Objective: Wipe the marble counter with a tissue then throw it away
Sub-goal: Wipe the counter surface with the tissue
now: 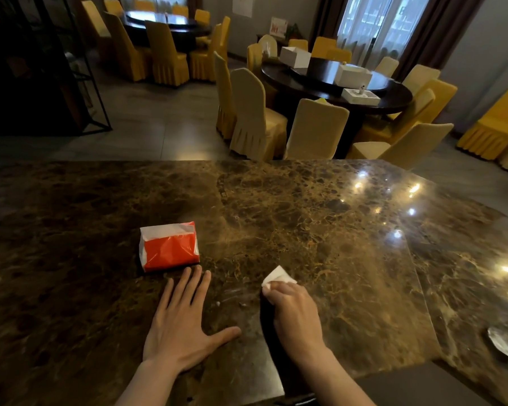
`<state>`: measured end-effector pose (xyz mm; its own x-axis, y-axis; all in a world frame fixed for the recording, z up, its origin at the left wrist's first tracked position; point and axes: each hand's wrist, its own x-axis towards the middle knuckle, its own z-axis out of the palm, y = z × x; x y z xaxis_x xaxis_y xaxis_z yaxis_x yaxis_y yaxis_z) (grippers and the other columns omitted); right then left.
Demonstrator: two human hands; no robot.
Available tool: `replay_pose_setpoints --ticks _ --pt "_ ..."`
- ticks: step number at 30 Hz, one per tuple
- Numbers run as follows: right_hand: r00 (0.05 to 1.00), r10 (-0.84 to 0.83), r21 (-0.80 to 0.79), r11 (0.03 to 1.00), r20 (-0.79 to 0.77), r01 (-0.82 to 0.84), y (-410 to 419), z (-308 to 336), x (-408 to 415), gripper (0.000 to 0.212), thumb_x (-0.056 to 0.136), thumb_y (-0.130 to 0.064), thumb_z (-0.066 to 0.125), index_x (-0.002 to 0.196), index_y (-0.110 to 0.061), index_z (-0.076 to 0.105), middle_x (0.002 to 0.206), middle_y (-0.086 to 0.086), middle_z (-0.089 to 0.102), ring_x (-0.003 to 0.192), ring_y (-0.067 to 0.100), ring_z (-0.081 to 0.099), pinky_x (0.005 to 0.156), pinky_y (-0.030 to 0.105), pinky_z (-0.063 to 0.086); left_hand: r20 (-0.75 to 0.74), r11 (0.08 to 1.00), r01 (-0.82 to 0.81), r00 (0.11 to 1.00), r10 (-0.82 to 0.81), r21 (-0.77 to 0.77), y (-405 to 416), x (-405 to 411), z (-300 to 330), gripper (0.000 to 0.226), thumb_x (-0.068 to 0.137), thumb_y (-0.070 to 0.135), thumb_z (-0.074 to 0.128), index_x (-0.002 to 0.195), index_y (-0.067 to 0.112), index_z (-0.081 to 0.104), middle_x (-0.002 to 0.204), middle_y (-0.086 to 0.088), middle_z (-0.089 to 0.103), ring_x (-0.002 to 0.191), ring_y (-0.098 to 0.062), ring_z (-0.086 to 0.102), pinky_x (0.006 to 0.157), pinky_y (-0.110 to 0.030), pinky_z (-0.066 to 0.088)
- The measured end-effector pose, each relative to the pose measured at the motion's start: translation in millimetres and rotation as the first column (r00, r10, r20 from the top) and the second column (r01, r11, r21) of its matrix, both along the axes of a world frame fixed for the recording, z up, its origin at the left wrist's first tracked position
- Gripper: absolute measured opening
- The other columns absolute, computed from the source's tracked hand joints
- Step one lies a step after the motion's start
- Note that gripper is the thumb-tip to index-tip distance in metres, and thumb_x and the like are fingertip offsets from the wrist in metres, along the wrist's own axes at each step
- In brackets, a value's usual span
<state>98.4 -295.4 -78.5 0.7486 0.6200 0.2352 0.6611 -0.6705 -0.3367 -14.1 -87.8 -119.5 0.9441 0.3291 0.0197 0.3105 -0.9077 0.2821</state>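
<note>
Nearest the camera, the left hand (178, 332) lies flat on the counter (320, 224), fingers (194, 284) spread wide and holding nothing; it looks to be bracing the body. Just to its right, the right hand (295, 313) is curled over a white tissue (278, 277), its fingers closed on the wad and pressing it to the stone, with one folded corner sticking out beyond the knuckles. Between the two hands the marble shows a few faint smears and a small pale speck.

Just past the left fingertips sits a red and white tissue pack (170, 247), near them but apart from them. Beyond that the counter runs on, bare and glossy with lamp reflections at the right.

The wiping step seems to be in hand. Next, the tissue should probably sweep across the smeared patch with steady downward pressure. No bin shows here, so throwing it away will call for finding one first.
</note>
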Motion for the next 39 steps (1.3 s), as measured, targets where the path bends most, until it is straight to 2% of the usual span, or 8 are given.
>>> replay_pose_setpoints --ticks 5,8,11,14,23,28,31,39 --pt "0.995 0.098 -0.08 0.992 -0.002 -0.098 -20.4 3.9 4.8 0.016 0.079 -0.018 0.081 0.089 -0.03 0.077 0.08 -0.011 0.069 0.079 0.016 0.062 0.063 0.029 0.049 -0.009 1.0 -0.001 1.0 0.001 0.001 -0.1 0.8 2.1 0.129 0.066 0.111 0.016 0.163 0.03 -0.012 0.171 0.011 -0.018 0.154 -0.007 -0.026 0.128 -0.042 -0.016" --pt "0.987 -0.141 -0.011 0.99 -0.082 0.141 -20.5 6.2 23.0 0.016 0.08 -0.005 0.07 0.078 -0.021 0.073 0.083 -0.005 0.072 0.084 0.021 0.065 0.066 0.036 0.051 -0.007 1.0 0.004 1.0 -0.005 -0.015 -0.3 -0.8 4.5 0.129 0.066 0.111 0.016 0.162 0.031 -0.013 0.171 0.012 -0.018 0.153 -0.006 -0.028 0.127 -0.042 -0.016" --pt "0.954 -0.278 0.096 0.953 -0.109 0.289 -6.9 10.9 24.9 0.014 0.086 -0.008 0.073 0.088 -0.02 0.079 0.088 -0.001 0.075 0.085 0.021 0.066 0.069 0.032 0.05 -0.014 1.0 0.004 1.0 -0.005 -0.015 -0.3 -0.9 4.7 0.13 0.065 0.111 0.016 0.162 0.03 -0.014 0.171 0.012 -0.019 0.153 -0.005 -0.029 0.128 -0.042 -0.015" --pt "0.989 -0.094 0.125 0.986 -0.118 0.108 21.1 9.9 6.4 0.015 0.089 -0.013 0.069 0.094 -0.024 0.078 0.097 -0.007 0.074 0.091 0.014 0.061 0.078 0.03 0.051 -0.02 1.0 -0.015 1.0 0.015 -0.011 -1.2 -1.8 4.9 0.132 0.065 0.111 0.017 0.164 0.027 -0.009 0.172 0.009 -0.015 0.155 -0.008 -0.024 0.129 -0.043 -0.012" --pt "0.952 0.302 0.034 0.953 -0.056 -0.3 61.7 -4.3 -22.3 0.018 0.087 -0.015 0.067 0.099 -0.026 0.074 0.1 -0.009 0.071 0.094 0.015 0.05 0.07 0.029 0.051 -0.063 0.994 -0.087 0.994 0.091 0.066 13.0 -23.3 0.3 0.131 0.061 0.11 0.002 0.161 0.026 -0.016 0.17 0.007 -0.021 0.155 -0.011 -0.025 0.126 -0.04 -0.016" --pt "0.997 0.056 0.017 0.998 -0.049 -0.055 24.3 2.8 1.6 0.007 0.084 -0.021 0.071 0.084 -0.028 0.073 0.082 -0.01 0.068 0.085 0.017 0.05 0.059 0.028 0.033 -0.025 0.996 -0.086 0.996 0.087 0.034 10.8 -23.6 1.4 0.129 0.067 0.11 0.013 0.163 0.027 -0.01 0.17 0.009 -0.018 0.155 -0.009 -0.023 0.127 -0.041 -0.014" --pt "0.988 -0.128 0.061 0.989 -0.082 0.133 31.1 8.1 -2.1 0.014 0.083 -0.01 0.073 0.079 -0.023 0.077 0.079 -0.006 0.07 0.084 0.019 0.054 0.061 0.027 0.036 -0.037 0.996 -0.076 0.996 0.077 0.04 10.9 -25.0 1.3 0.128 0.068 0.109 0.014 0.163 0.026 -0.009 0.17 0.008 -0.018 0.156 -0.011 -0.023 0.128 -0.043 -0.012" --pt "0.971 0.232 0.024 0.973 -0.056 -0.231 59.8 1.3 -26.2 0.017 0.094 -0.021 0.061 0.101 -0.025 0.075 0.093 -0.005 0.069 0.095 0.018 0.05 0.07 0.034 0.052 -0.079 0.995 -0.065 0.994 0.071 0.078 11.3 -25.2 0.3 0.125 0.068 0.107 0.006 0.16 0.026 -0.017 0.169 0.006 -0.023 0.155 -0.013 -0.026 0.13 -0.045 -0.01"
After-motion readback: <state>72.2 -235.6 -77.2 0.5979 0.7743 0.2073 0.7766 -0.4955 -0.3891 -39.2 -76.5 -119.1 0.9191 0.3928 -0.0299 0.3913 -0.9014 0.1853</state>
